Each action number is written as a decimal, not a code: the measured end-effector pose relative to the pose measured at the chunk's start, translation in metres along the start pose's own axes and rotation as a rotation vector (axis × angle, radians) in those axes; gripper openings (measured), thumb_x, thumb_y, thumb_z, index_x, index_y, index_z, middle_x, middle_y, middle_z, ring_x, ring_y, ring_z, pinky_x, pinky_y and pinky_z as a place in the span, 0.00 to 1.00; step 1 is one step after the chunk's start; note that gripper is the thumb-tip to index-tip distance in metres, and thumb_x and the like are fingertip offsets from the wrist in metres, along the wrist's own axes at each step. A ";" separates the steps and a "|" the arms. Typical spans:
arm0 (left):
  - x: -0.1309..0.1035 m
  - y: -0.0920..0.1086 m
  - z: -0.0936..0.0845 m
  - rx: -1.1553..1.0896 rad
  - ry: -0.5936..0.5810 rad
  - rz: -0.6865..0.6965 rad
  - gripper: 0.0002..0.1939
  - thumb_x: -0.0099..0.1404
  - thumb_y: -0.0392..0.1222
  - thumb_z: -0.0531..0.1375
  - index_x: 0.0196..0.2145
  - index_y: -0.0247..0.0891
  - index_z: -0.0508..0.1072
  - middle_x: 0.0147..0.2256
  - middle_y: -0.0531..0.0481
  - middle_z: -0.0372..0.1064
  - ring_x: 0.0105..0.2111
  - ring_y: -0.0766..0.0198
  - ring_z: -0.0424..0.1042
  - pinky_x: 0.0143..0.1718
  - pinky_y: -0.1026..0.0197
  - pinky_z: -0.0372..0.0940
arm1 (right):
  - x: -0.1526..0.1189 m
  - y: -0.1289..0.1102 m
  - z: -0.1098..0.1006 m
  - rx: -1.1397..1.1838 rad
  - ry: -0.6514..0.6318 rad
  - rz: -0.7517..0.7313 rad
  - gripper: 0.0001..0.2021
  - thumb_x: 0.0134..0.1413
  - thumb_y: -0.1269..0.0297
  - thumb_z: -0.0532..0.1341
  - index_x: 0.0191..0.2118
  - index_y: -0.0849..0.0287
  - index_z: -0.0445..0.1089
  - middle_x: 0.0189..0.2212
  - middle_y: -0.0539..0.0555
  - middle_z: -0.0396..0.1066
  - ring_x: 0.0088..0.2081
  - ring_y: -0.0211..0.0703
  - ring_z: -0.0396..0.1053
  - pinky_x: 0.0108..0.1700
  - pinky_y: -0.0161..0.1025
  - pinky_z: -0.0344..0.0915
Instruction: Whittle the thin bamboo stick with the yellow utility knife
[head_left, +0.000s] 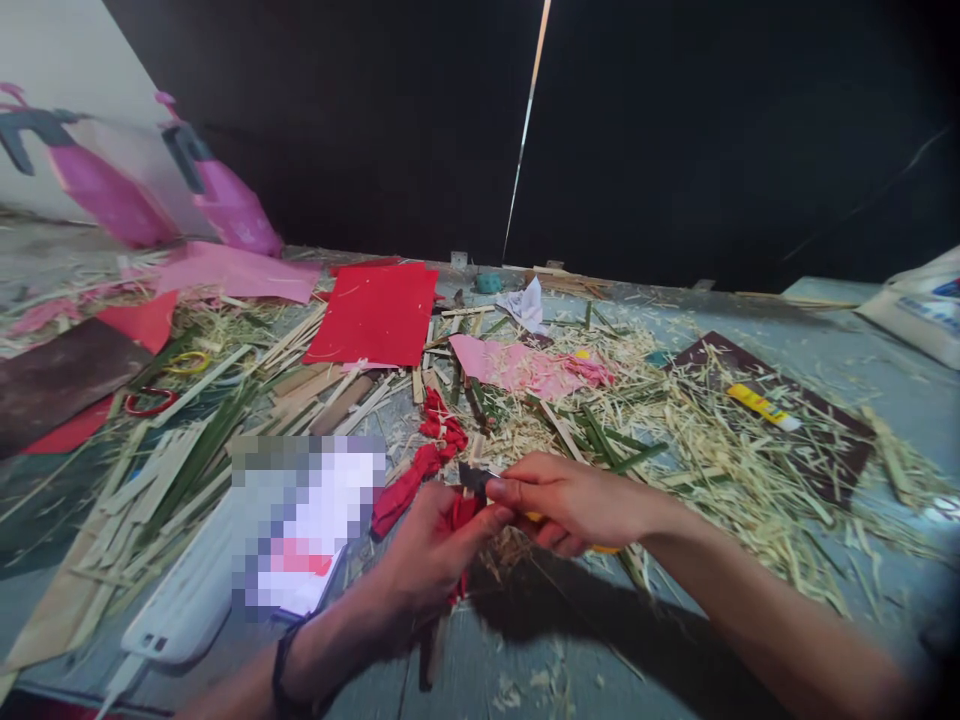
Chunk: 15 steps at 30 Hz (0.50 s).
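Observation:
Near the bottom centre my left hand (427, 555), with a dark band at the wrist, is closed around a strip of red material (466, 512). My right hand (566, 502) meets it from the right, its fingers pinched on a small cutter (480, 480) with a dark blade end; a bit of yellow shows beneath the fingers. The blade end lies over the red material, and the fingertips of both hands touch or nearly touch. More crumpled red material (405, 490) extends up and left from my left hand.
A phone (307, 540) and white power bank (187, 570) lie left. Bamboo strips (161, 480), shavings (705, 460), red paper (379, 315), pink paper (517, 368), scissors (152, 402) and a yellow tube (761, 407) surround the hands. Pink spray bottles (232, 205) stand back left.

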<state>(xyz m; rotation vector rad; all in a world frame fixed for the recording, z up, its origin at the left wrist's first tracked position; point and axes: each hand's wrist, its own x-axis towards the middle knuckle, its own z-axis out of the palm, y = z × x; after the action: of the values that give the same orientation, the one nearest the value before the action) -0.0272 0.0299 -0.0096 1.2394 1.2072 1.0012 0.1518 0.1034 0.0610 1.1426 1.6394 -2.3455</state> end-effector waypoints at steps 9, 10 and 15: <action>0.002 -0.004 0.006 -0.160 0.051 -0.096 0.24 0.63 0.59 0.64 0.22 0.39 0.65 0.19 0.57 0.55 0.19 0.71 0.53 0.18 0.66 0.50 | 0.012 0.003 0.012 0.238 0.105 -0.020 0.23 0.61 0.48 0.65 0.28 0.57 0.56 0.17 0.39 0.49 0.15 0.26 0.41 0.15 0.24 0.41; 0.004 -0.006 0.007 -0.196 0.059 -0.101 0.25 0.63 0.61 0.63 0.22 0.39 0.64 0.18 0.58 0.54 0.18 0.71 0.53 0.17 0.66 0.51 | 0.016 0.003 0.014 0.258 0.143 -0.023 0.23 0.63 0.47 0.63 0.28 0.57 0.55 0.16 0.39 0.48 0.15 0.26 0.40 0.15 0.24 0.41; 0.013 -0.012 0.008 -0.316 0.057 -0.131 0.30 0.62 0.67 0.61 0.21 0.38 0.62 0.17 0.59 0.54 0.16 0.73 0.53 0.16 0.68 0.50 | 0.029 0.001 0.020 0.323 0.231 -0.048 0.26 0.68 0.43 0.54 0.25 0.57 0.55 0.14 0.41 0.49 0.14 0.27 0.41 0.14 0.25 0.42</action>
<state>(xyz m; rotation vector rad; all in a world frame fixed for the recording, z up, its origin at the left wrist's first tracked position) -0.0189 0.0401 -0.0236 0.8799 1.1084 1.0870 0.1204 0.0968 0.0460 1.4966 1.3913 -2.6674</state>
